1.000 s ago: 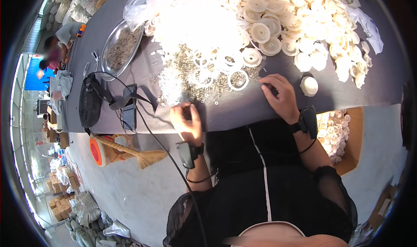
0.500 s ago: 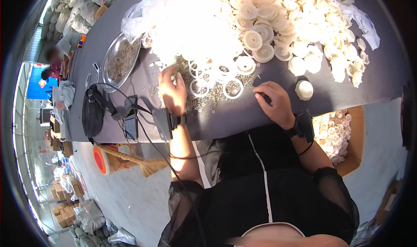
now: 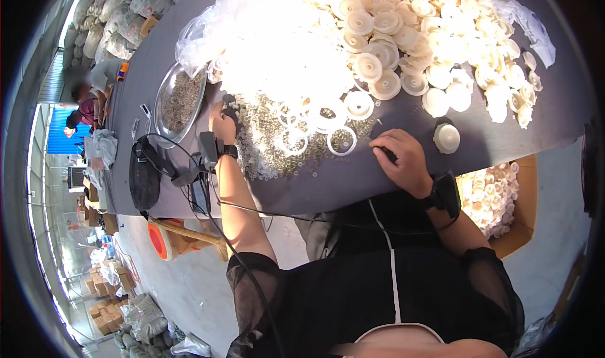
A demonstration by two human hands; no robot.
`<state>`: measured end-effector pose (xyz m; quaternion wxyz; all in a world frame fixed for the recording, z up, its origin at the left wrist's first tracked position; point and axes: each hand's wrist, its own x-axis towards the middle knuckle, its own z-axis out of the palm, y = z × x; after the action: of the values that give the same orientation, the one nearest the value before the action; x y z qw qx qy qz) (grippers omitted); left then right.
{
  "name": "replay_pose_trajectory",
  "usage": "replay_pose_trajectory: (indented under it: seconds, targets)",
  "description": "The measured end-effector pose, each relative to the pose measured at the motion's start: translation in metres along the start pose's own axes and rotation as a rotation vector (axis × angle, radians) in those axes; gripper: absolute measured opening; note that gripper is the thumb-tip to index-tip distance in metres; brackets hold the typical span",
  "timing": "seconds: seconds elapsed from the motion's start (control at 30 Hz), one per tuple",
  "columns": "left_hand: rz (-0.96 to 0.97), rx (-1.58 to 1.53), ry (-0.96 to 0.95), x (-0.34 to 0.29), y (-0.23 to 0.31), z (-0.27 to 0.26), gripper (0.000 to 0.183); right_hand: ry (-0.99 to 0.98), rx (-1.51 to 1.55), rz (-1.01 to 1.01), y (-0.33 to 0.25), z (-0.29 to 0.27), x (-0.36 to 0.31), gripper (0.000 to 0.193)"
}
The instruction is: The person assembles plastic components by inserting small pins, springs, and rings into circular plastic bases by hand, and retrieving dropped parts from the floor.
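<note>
My left hand [image 3: 223, 126] is at the left edge of a spread of small metal pieces [image 3: 277, 159], fingers drawn together; what they hold, if anything, I cannot make out. A dark patch lies by its fingertips, perhaps shadow. To the right, my right hand [image 3: 404, 161] rests over the table, its thumb and fingers curled round a small dark object [image 3: 387, 154] mostly hidden by them. Between the hands, white rings [image 3: 341, 140] and a white flanged disc [image 3: 358, 106] lie on and beside the metal pieces. A white round cap [image 3: 447, 138] sits right of my right hand.
A large pile of white discs [image 3: 387, 86] covers the far right. Glare washes out a clear plastic bag [image 3: 195, 40]. Left are a metal tray [image 3: 157, 109] of small pieces, a black pouch [image 3: 145, 181] and cables. A cardboard box [image 3: 526, 197] of white parts stands below the table edge.
My left hand has moved left, off the middle of the metal pieces to their left edge. The right hand stays almost in place. The whole view has shifted slightly.
</note>
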<state>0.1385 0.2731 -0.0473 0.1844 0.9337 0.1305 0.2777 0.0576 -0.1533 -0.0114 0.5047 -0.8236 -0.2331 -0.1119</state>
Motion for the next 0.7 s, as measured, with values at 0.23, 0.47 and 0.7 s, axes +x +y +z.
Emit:
replay_pose_trajectory:
  seconds: [0.23,0.47,0.7]
  targets:
    - [-0.097,0.168,-0.164,0.012,-0.025,-0.011,0.014,0.021,0.032,-0.001,-0.003,0.002,0.001,0.008]
    - [0.053,-0.901,-0.162,-0.079,0.173,-0.049,0.015,-0.01,0.273,0.157,-0.004,-0.008,-0.008,0.014]
    - [0.48,-0.72,-0.442,-0.148,0.285,-0.046,0.028,-0.029,0.73,0.426,-0.025,-0.034,-0.02,0.026]
